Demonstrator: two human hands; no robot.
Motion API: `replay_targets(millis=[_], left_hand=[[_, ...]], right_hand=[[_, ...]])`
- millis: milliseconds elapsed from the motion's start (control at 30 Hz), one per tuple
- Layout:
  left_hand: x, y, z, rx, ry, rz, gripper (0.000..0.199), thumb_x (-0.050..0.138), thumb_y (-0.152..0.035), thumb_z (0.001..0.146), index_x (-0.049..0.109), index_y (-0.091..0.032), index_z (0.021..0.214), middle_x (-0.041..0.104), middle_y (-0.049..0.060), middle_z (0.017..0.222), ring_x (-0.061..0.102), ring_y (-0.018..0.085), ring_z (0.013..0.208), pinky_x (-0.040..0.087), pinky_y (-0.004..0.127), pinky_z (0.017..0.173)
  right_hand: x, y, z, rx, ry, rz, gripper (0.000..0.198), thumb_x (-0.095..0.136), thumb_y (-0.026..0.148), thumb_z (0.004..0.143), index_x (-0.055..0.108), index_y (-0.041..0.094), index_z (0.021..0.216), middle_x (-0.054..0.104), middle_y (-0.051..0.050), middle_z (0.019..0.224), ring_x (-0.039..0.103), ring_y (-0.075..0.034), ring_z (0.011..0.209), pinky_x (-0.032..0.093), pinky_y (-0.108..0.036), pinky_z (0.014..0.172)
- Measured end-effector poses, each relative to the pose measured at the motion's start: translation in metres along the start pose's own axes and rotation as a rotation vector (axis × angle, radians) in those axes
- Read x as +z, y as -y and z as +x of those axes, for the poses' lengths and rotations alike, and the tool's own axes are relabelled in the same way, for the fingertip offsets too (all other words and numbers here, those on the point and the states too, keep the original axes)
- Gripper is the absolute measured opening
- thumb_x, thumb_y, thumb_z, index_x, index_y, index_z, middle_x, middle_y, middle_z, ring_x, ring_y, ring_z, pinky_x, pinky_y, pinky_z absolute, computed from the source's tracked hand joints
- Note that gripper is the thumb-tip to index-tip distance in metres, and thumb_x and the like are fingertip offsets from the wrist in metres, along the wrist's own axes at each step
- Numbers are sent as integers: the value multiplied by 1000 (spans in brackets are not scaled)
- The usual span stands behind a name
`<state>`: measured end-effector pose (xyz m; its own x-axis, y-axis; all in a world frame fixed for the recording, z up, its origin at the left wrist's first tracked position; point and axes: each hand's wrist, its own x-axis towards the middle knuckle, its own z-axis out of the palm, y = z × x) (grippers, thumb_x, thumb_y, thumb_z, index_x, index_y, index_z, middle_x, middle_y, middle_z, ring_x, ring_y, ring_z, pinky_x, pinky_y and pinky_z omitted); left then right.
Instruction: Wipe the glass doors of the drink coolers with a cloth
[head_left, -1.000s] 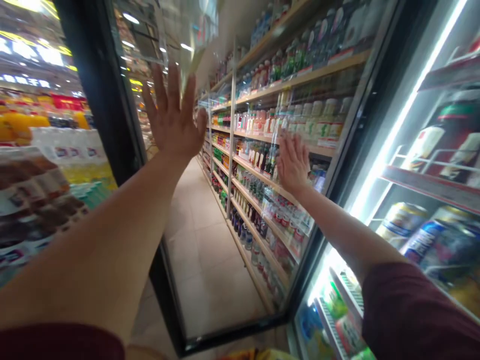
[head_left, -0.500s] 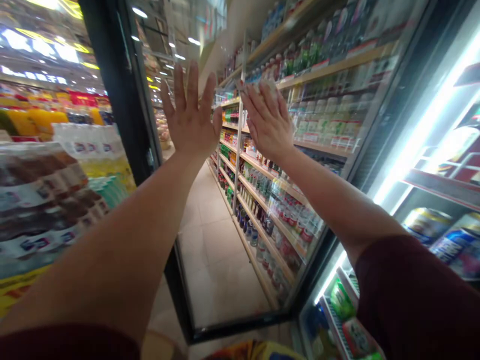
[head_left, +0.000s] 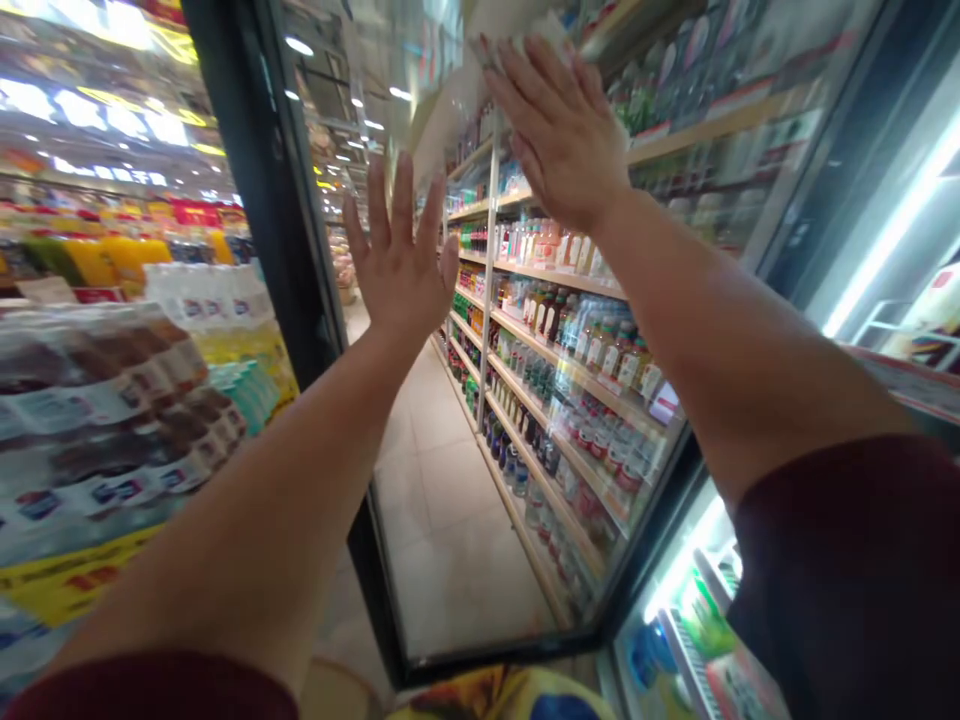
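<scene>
My left hand (head_left: 401, 260) lies open with fingers spread against the glass door (head_left: 465, 570), holding nothing. Higher up and to the right, my right hand (head_left: 562, 140) presses flat on the same glass with its fingers close together. Beneath it is a thin pale cloth (head_left: 556, 28), of which only edges show past the fingertips and beside the palm; the rest is hidden. The door stands swung out from a lit drinks fridge, with a black frame (head_left: 262, 190) around the pane.
Through the glass, shelves of bottles (head_left: 611, 350) line a tiled aisle (head_left: 442, 480). To the left are stacked packs of bottled drinks (head_left: 97, 430). The fridge's bright light strip (head_left: 892, 230) and stocked racks (head_left: 694, 630) are on the right. Something yellow and patterned (head_left: 495, 695) shows at the bottom edge.
My right hand has slid upward over the glass with the cloth. My left hand stays spread on the pane, while the whole view has shifted slightly.
</scene>
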<state>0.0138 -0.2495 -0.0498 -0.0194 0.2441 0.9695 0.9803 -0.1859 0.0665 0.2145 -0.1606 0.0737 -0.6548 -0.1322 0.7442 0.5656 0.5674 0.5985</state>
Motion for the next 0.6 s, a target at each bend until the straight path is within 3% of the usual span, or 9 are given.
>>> replay_targets(millis=[67, 233, 300, 333, 400, 533, 600], left_hand=[[0, 0, 0, -18, 1, 44, 71, 27, -66, 94, 23, -34, 158, 9, -18, 164, -16, 15, 154, -22, 53, 124], [-3, -6, -1, -41, 0, 158, 66, 28, -59, 97, 25, -33, 158, 5, -14, 166, -5, 19, 156, -11, 51, 127], [-4, -8, -2, -41, -5, 152, 66, 27, -58, 97, 25, -33, 158, 9, -13, 166, -6, 19, 155, -11, 52, 128], [-4, -8, -2, -36, -11, 141, 66, 27, -58, 97, 25, -34, 158, 12, -13, 166, -7, 18, 155, -11, 52, 128], [-4, -9, -3, -18, -32, 101, 65, 27, -59, 96, 26, -37, 157, 17, -13, 165, -8, 17, 155, -11, 52, 128], [-2, -2, -3, -22, -61, 29, 71, 25, -64, 95, 22, -33, 159, 18, -11, 165, -9, 15, 155, -13, 51, 127], [0, 4, -3, -17, -45, 6, 77, 22, -68, 94, 19, -28, 160, 23, -9, 164, -19, 14, 153, -15, 52, 127]], right_hand=[[-3, -24, -5, 183, -3, 18, 58, 26, 28, 103, 21, 24, 160, 19, 3, 168, 15, -21, 156, 12, -47, 127], [-7, -76, -7, 1243, -79, 86, 61, 18, 22, 101, 7, 25, 162, 5, 4, 170, 5, -15, 157, 10, -49, 126], [-7, -78, 1, 1417, -75, 115, 61, 18, 23, 102, 2, 26, 161, 2, 5, 170, 2, -15, 157, 8, -49, 126], [-7, -71, 7, 1414, -76, 113, 61, 18, 25, 103, 2, 26, 161, 1, 5, 170, 1, -16, 157, 7, -47, 126], [-6, -44, 19, 1258, -59, 90, 59, 20, 30, 105, 4, 24, 162, 2, 5, 170, 1, -19, 157, 6, -45, 127], [-2, 42, 39, 640, 22, 96, 60, 24, 40, 106, 12, 21, 162, 8, 1, 170, 4, -23, 157, 5, -46, 128], [0, 78, 46, 455, 57, 135, 60, 25, 39, 106, 14, 21, 162, 10, 1, 170, 5, -24, 157, 5, -47, 128]])
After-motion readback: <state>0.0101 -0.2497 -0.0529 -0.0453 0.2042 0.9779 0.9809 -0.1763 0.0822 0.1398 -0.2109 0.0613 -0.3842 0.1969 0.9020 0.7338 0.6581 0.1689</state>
